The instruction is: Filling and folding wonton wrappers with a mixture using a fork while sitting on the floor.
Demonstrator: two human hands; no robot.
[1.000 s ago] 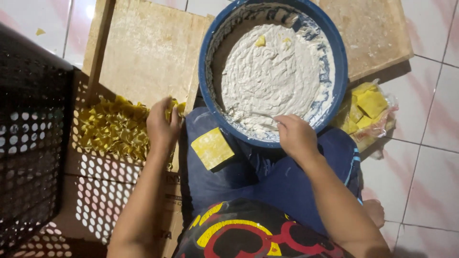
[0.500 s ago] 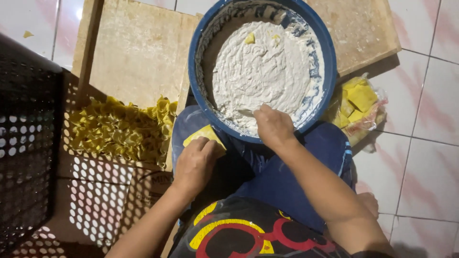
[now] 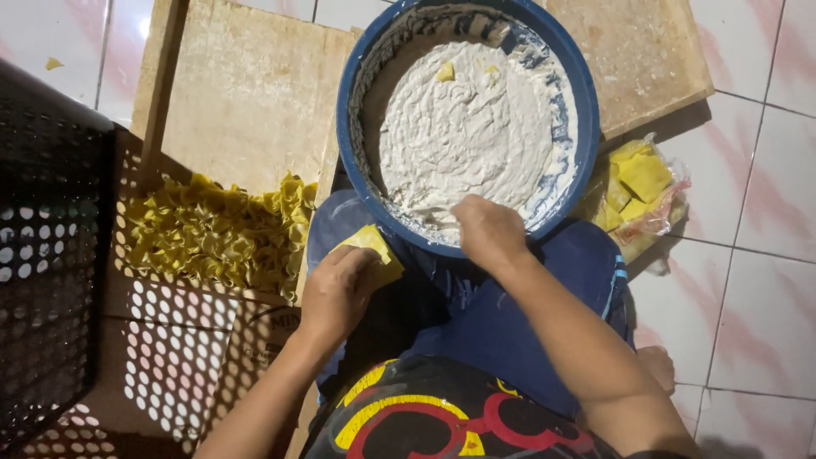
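Note:
My left hand [image 3: 336, 291] rests on a yellow square wrapper [image 3: 371, 246] that lies on my blue-clad thigh, fingers closed over its lower edge. My right hand [image 3: 487, 229] dips into the near edge of the white paste [image 3: 472, 127] inside a big blue bowl [image 3: 585, 136]; its fingertips are hidden in the paste. Small yellow scraps float at the far side of the paste.
A pile of folded yellow wrappers [image 3: 212, 234] lies on cardboard at the left, beside a black perforated crate [image 3: 47, 263]. Wooden boards [image 3: 246, 93] lie on the tiled floor behind. A plastic bag of yellow wrappers [image 3: 637, 187] sits right of the bowl.
My left hand came from the pile of folded wrappers to the yellow wrapper on my thigh and settled on it. My right hand stayed at the bowl's near edge in the paste.

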